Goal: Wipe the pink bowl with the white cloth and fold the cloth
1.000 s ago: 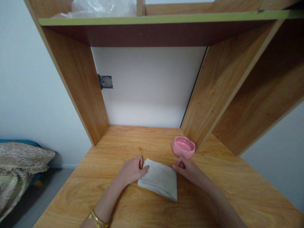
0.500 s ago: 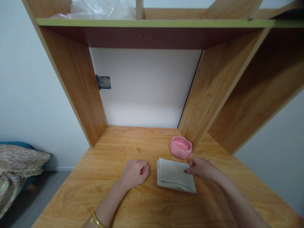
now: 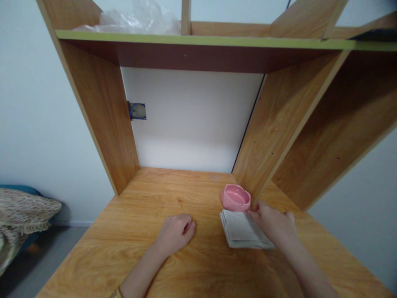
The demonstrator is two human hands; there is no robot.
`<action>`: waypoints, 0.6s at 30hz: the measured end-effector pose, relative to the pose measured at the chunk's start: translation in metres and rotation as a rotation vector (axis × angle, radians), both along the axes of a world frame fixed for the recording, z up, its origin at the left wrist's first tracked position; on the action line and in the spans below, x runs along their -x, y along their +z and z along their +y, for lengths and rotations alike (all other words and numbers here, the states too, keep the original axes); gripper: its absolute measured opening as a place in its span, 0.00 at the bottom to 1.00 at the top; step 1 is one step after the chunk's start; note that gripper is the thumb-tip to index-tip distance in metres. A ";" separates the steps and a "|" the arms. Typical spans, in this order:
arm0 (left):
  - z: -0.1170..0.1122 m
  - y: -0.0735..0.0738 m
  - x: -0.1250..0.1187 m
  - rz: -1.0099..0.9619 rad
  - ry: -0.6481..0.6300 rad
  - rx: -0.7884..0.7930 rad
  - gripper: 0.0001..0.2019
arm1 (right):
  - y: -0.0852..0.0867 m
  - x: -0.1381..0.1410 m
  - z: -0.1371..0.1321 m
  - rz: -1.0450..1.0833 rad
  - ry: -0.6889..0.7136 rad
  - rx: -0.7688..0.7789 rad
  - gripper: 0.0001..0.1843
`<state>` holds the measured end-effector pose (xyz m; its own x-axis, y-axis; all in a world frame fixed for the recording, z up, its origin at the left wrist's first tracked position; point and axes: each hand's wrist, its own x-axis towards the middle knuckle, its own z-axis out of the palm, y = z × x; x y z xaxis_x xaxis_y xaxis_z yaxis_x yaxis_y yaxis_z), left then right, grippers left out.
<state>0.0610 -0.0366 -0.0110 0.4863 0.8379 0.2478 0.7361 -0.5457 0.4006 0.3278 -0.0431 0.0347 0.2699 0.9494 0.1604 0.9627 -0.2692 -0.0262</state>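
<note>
A folded grey cloth (image 3: 243,230) lies on the wooden desk, its back edge close against the front of a pink faceted ashtray (image 3: 236,198). My right hand (image 3: 274,221) reaches over the cloth's right side, with thumb and fingers closed at its back right corner, beside the ashtray. Part of the cloth is covered by this hand. To the left of the cloth, my left hand (image 3: 176,234) rests on the desk in a loose fist. Nothing shows in its curled fingers.
Wooden side panels (image 3: 99,103) and a shelf (image 3: 198,40) frame the desk (image 3: 155,186). Clear plastic wrapping (image 3: 139,18) lies on the shelf. An uncovered wall box (image 3: 138,111) shows blue wire. A patterned fabric (image 3: 27,209) is at far left.
The folded cloth has shifted right and turned slightly, with my right hand moving right alongside it. The ashtray and my left hand stay in place; the view has tilted a little upward.
</note>
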 end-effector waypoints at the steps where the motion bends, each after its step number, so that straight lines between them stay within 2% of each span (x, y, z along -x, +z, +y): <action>1: 0.000 0.002 0.001 -0.045 0.003 0.006 0.12 | -0.002 0.015 -0.001 0.024 0.063 -0.038 0.11; 5: 0.002 0.005 0.007 -0.259 0.006 -0.001 0.11 | -0.024 0.074 -0.003 0.334 0.500 -0.108 0.10; 6: 0.003 0.004 0.008 -0.283 0.011 -0.013 0.12 | -0.032 0.086 -0.003 0.385 0.586 -0.092 0.10; 8: 0.006 0.001 0.011 -0.280 0.022 -0.032 0.14 | -0.047 0.102 -0.003 0.449 0.668 -0.082 0.13; 12: 0.013 -0.011 0.015 -0.155 0.020 -0.044 0.17 | -0.069 0.112 -0.005 0.475 0.711 -0.020 0.27; 15: 0.015 -0.016 0.017 -0.061 0.011 -0.049 0.20 | -0.076 0.112 -0.006 0.440 0.692 0.037 0.31; 18: 0.015 -0.017 0.018 0.005 0.031 -0.038 0.22 | -0.080 0.111 -0.006 0.403 0.703 0.026 0.33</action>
